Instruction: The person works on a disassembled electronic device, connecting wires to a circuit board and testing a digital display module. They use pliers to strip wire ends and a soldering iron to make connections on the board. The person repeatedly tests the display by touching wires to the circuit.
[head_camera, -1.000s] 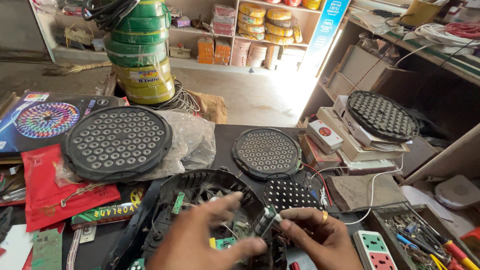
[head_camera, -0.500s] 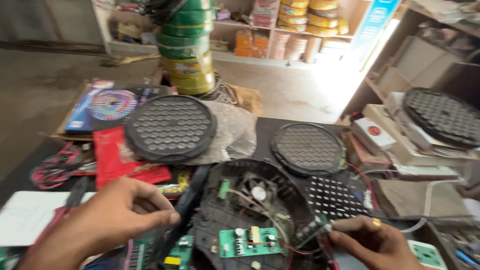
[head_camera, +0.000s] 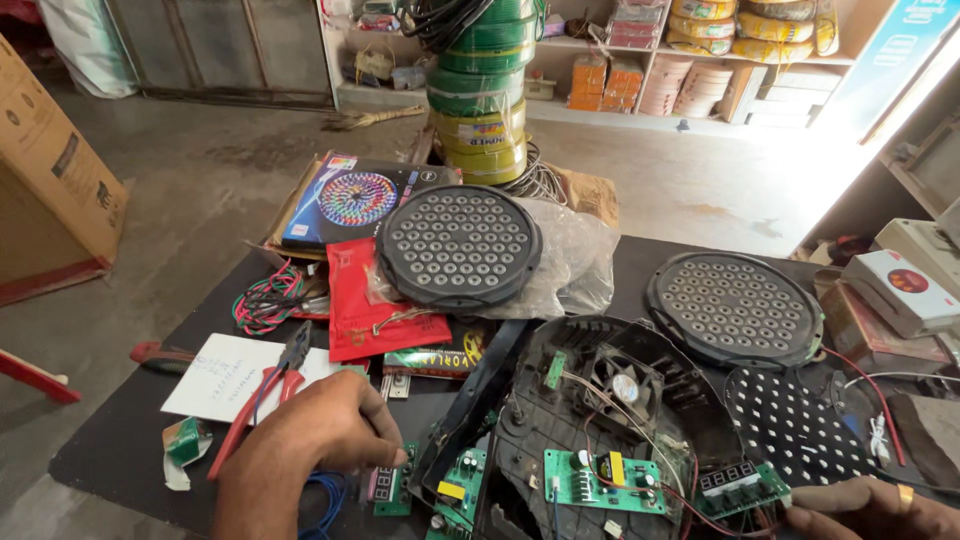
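Hands: two, both low at the near edge of the black table. The left hand rests knuckles up with its fingers curled under; whether they hold anything cannot be told. Just beyond its fingertips lies one small green display board, and just outboard of its knuckles one pair of red-handled pliers lies on a white paper sheet. The right hand, one gold ring on it, pinches the edge of a second green display board between narrow fingertips. Between the two hands sits one open black lamp housing with one fan and one green circuit board inside. Well beyond the fingers lie two round black lens grilles.
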